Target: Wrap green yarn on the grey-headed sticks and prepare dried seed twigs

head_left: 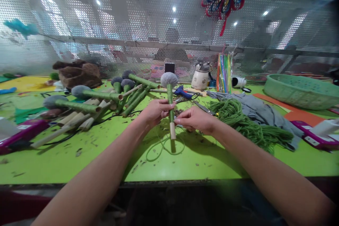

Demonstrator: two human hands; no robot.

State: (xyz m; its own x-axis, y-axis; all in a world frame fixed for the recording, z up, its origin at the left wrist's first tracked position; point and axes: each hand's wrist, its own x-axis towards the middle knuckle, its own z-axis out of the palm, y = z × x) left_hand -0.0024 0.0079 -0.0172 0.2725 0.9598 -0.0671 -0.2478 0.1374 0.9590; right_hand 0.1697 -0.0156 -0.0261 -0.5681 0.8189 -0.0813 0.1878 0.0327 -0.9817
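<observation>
Upright over the table, a bamboo stick with a grey cloth-covered round head (pixel 169 79) has green cord wound around most of its length. Its lower end shows bare, pale bamboo. My left hand (pixel 156 112) is closed around the wrapped part from the left. On the other side, my right hand (pixel 194 118) pinches at the stick near where the winding ends; the green cord seems to be between its fingertips. A loose loop of green cord (pixel 159 155) lies on the table below. To the right sits a heap of green cord (pixel 238 120).
Several similar wrapped sticks (pixel 97 95) and bare bamboo pieces (pixel 71 122) lie left. Scissors (pixel 205 108), a blue-handled tool (pixel 182 92) and grey cloth (pixel 254 111) lie nearby. A white bottle (pixel 200 77) and a green basket (pixel 302 93) stand behind.
</observation>
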